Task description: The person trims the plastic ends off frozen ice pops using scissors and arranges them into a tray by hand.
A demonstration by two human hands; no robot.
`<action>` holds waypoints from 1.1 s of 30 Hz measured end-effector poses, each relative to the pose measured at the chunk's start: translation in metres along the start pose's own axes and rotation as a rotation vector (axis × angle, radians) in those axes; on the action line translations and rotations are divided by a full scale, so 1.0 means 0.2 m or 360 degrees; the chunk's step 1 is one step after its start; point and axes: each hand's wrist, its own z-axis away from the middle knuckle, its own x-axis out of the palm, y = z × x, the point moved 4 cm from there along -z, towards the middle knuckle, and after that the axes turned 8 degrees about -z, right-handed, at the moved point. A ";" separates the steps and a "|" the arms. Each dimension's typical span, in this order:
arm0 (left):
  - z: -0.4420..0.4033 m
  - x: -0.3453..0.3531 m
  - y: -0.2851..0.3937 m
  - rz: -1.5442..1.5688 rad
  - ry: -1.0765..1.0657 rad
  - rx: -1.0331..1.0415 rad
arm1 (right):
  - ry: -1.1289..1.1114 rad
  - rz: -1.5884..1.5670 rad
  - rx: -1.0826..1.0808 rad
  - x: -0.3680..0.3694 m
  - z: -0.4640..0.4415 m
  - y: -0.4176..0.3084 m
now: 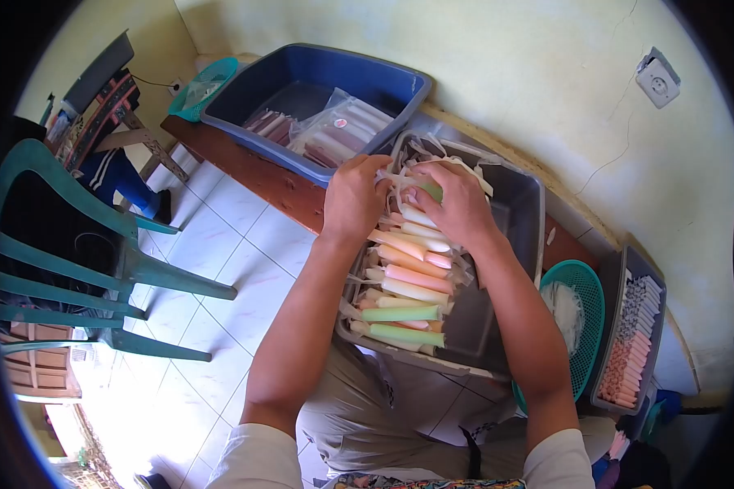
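A grey tub (532, 236) stands in front of me, its left part filled with a row of wrapped tubes (416, 281) in cream, orange, pink and green. Above its far left end, my left hand (357, 191) has its fingers pinched on the clear plastic end of a wrapped tube. Close beside it, my right hand (457, 200) curls round a green wrapped tube (431, 189). The fingertips of both hands are near each other, and the right palm hides part of the tube.
Beyond is a blue tub (420, 85) with bagged tubes. Teal baskets stand at the back left (227, 67) and right (593, 281). A narrow grey bin (659, 306) holds more tubes. Green chair (57, 261) at left; someone's leg (126, 183) behind it.
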 end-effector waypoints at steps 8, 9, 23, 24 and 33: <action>-0.01 0.02 -0.01 0.0188 0.0085 -0.0135 | -0.0174 0.0043 0.0058 0.09 -0.09 0.04; -0.02 0.01 -0.01 0.0182 0.0088 -0.0138 | -0.0176 0.0037 0.0053 0.10 -0.09 0.04; -0.06 -0.02 0.08 0.0547 0.0172 0.0066 | 0.0262 -0.0269 -0.0052 -0.03 -0.08 -0.06; -0.06 -0.02 0.08 0.0548 0.0173 0.0068 | 0.0263 -0.0267 -0.0053 -0.03 -0.08 -0.06; -0.04 -0.01 0.10 0.0512 0.0035 -0.0013 | 0.0456 -0.0433 -0.0068 -0.07 -0.07 -0.09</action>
